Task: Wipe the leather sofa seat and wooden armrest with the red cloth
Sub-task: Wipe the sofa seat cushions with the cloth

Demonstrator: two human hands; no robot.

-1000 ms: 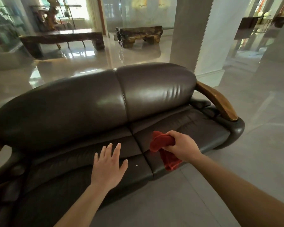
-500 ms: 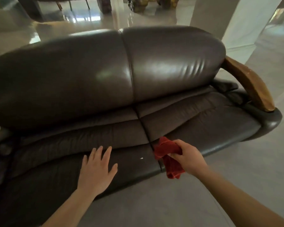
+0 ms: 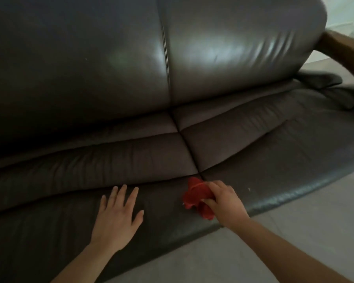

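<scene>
A dark brown leather sofa seat [image 3: 274, 152] fills most of the view, with a seam running down its middle. My right hand [image 3: 223, 203] grips a bunched red cloth [image 3: 196, 196] and presses it on the front of the seat, just at the lower end of the seam. My left hand [image 3: 117, 213] lies flat and open on the left cushion's front part, fingers spread, holding nothing. The wooden armrest [image 3: 343, 50] curves at the far right edge, well away from both hands.
The padded sofa backrest [image 3: 223, 54] rises behind the seat. Pale grey floor [image 3: 253, 252] runs along the sofa's front edge at the lower right. A small light speck [image 3: 249, 188] lies on the right cushion beside my right hand.
The view has closed in on the sofa and tipped down. My right hand has brought the cloth down onto the seat front by the seam. My left hand now rests on the left cushion.
</scene>
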